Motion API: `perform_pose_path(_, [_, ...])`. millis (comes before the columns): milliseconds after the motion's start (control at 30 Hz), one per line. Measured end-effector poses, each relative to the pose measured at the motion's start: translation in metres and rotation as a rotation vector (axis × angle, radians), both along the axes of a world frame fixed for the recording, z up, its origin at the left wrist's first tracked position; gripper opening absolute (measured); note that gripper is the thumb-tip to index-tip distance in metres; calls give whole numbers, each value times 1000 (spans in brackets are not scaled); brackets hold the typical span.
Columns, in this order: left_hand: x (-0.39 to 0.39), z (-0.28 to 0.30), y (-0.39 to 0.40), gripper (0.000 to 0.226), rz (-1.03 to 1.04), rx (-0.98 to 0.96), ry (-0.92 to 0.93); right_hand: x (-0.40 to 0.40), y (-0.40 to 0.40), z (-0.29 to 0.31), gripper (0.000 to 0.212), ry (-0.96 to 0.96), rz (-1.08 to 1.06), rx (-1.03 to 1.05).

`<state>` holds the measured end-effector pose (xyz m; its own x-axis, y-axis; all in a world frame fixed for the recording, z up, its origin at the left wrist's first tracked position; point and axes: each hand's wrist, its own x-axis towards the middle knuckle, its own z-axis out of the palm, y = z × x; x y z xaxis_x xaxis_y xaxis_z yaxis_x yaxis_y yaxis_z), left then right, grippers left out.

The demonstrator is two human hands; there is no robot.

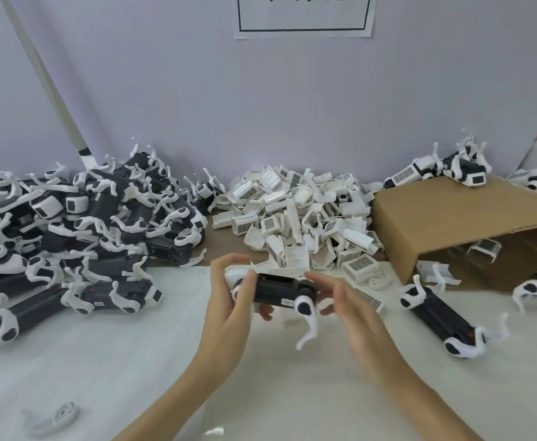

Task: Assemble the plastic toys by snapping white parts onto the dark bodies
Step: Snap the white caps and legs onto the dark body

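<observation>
Two bare forearms, no sleeves in view. Left hand (229, 310) and right hand (353, 316) without gloves, rings or watch.

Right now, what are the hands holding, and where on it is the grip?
One dark toy body. The left hand grips its left end, fingers curled round it. The right hand is at the right end, near the white leg; contact there is unclear.

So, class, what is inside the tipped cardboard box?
Inside the cardboard box, near its opening, lie a few white parts. Deeper in, the box's top flap hides whatever remains.

toy heap (70, 224) left, cardboard box (451, 218) right.
</observation>
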<state>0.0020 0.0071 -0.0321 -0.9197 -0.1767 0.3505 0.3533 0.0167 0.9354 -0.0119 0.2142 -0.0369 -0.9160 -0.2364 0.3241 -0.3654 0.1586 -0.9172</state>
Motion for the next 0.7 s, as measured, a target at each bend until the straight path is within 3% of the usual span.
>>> perform_pose_path(67, [-2,0,-1,6,119,119,-13,-2,1,-4,37,35,-19,45])
perform_pose_path(200, [-8,-1,-12,12,199,233,-64,-9,5,-19,42,283,-61,602])
perform_pose_path(267, [-9,-2,-13,14,199,242,-73,-10,5,-24,30,275,-82,672])
perform_pose_path(400, [-8,-7,-9,10,150,215,-62,-11,5,-22,4,227,-139,587])
perform_pose_path(600, [-4,-11,-5,22,92,165,-46,-10,8,-12,13,153,-194,310])
perform_pose_path(700, [-3,-14,-3,23,57,74,-29,-9,6,-6,40,-30,-182,4])
